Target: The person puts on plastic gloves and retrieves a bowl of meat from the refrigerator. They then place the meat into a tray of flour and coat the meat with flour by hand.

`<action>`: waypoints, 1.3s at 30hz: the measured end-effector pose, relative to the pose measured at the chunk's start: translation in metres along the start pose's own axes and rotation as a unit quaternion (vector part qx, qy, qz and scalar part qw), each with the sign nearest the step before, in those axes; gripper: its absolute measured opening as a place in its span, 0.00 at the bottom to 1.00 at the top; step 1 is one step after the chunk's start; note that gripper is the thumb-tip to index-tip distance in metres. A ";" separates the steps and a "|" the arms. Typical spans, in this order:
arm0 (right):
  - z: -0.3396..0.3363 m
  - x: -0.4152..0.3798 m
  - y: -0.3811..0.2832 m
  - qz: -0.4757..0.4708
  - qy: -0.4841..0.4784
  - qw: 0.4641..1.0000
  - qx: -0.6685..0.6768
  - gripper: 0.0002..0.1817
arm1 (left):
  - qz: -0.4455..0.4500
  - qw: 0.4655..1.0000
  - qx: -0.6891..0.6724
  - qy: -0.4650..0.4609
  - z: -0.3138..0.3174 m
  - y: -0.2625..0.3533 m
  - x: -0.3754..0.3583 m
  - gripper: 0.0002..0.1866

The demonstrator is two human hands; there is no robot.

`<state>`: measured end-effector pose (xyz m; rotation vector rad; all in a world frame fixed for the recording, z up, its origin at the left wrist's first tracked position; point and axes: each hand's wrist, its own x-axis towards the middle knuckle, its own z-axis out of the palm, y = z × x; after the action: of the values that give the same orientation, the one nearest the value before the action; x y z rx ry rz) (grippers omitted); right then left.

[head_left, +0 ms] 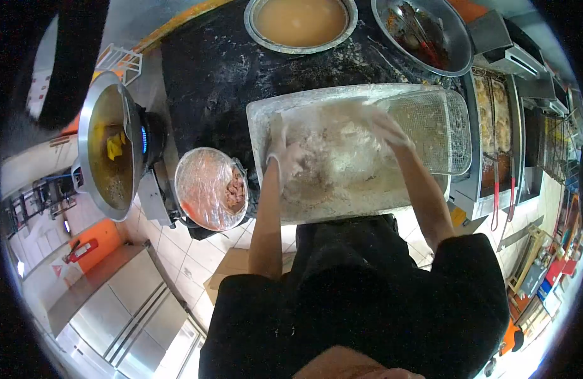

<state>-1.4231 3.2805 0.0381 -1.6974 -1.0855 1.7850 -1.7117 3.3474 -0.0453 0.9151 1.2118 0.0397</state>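
A large pale tub (266,218) holds white flour (348,170), with darker clumps toward its left side. My left hand (284,150), coated in flour, is at the tub's left part; its fingers look spread and I see nothing held. Over the tub's right half, my right hand (387,129) has its fingers stretched out and is somewhat blurred, also white with flour. A haze of flour hangs between the two hands. Just right of my right hand, a wire mesh basket (430,126) rests in the tub's right end.
Left of the tub stands a plastic-wrapped bowl (206,189) with pinkish meat. Farther left, a wide pan of oil (117,174) sits by a blue flame. Behind are a basin of cloudy liquid (301,22) and a metal bowl (424,38). A fryer (493,120) with red-handled baskets is at right.
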 end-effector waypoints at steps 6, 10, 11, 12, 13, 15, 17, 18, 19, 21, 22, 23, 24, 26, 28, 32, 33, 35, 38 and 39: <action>0.061 0.055 0.009 -0.229 0.044 0.964 -0.130 0.26 | 0.169 0.911 0.345 0.149 -0.011 -0.086 0.130 0.27; 0.012 0.003 -0.095 0.141 -0.215 0.966 -0.015 0.29 | 0.035 0.985 0.158 0.054 0.007 -0.029 0.042 0.25; 0.013 0.002 -0.093 0.180 -0.209 0.960 -0.046 0.30 | 0.000 0.990 0.134 0.045 0.023 -0.011 0.011 0.24; 0.014 0.002 -0.091 0.219 -0.204 0.951 -0.076 0.32 | -0.019 0.990 0.131 0.040 0.032 -0.004 -0.006 0.24; 0.039 -0.011 -0.054 0.095 -0.098 0.982 -0.133 0.32 | -0.028 0.988 0.145 0.039 0.045 -0.003 -0.013 0.23; 0.068 -0.006 0.012 -0.088 0.047 0.970 -0.221 0.32 | -0.036 0.988 0.144 0.035 0.068 -0.003 -0.010 0.23; 0.074 0.024 0.035 -0.095 0.061 0.967 -0.227 0.31 | -0.054 0.995 0.086 0.022 0.073 -0.005 -0.001 0.24; 0.073 0.028 0.034 -0.096 0.067 0.969 -0.219 0.31 | -0.066 0.997 0.034 0.013 0.069 -0.003 0.001 0.24; 0.071 0.031 0.033 -0.098 0.074 0.970 -0.209 0.30 | -0.075 0.997 -0.025 0.004 0.052 -0.003 0.001 0.26; 0.064 0.027 0.030 -0.101 0.075 0.975 -0.183 0.29 | -0.083 0.995 -0.044 -0.014 0.042 -0.007 0.003 0.29; 0.068 0.021 0.028 -0.103 0.077 0.976 -0.176 0.29 | -0.080 0.996 -0.003 -0.024 0.042 -0.008 0.004 0.31; 0.065 0.015 0.021 -0.109 0.075 0.977 -0.167 0.28 | -0.056 0.998 0.014 -0.025 0.040 -0.004 0.006 0.31; 0.061 0.010 0.017 -0.116 0.072 0.977 -0.162 0.28 | -0.032 0.999 0.031 -0.024 0.038 -0.001 0.009 0.30; 0.047 -0.013 0.006 -0.120 0.046 0.984 -0.122 0.27 | 0.037 0.999 0.012 -0.008 0.023 -0.027 0.022 0.27; 0.020 -0.018 0.005 -0.073 0.030 0.995 -0.066 0.26 | 0.103 0.995 -0.008 0.010 0.010 -0.052 0.030 0.26; 0.004 0.047 0.032 -0.020 0.067 0.989 0.134 0.25 | 0.241 0.953 0.136 0.125 0.023 -0.037 0.037 0.37; 0.026 0.057 0.016 -0.021 0.053 0.968 0.246 0.23 | 0.241 0.951 0.123 0.153 0.030 -0.022 0.036 0.40; 0.064 0.022 -0.058 -0.055 0.035 0.997 -0.045 0.24 | 0.121 0.973 -0.096 0.174 0.069 0.013 0.030 0.40; 0.054 -0.001 -0.027 -0.231 0.047 0.951 -0.203 0.21 | -0.001 0.986 -0.062 0.156 0.070 0.088 -0.065 0.37; 0.038 -0.012 -0.027 -0.162 0.006 0.975 -0.149 0.21 | 0.011 0.990 0.058 0.131 0.054 0.070 -0.063 0.35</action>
<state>-1.4631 3.2782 0.0641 -1.5738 -1.5887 1.4616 -1.6631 3.3313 0.0502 1.0490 1.4599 0.1100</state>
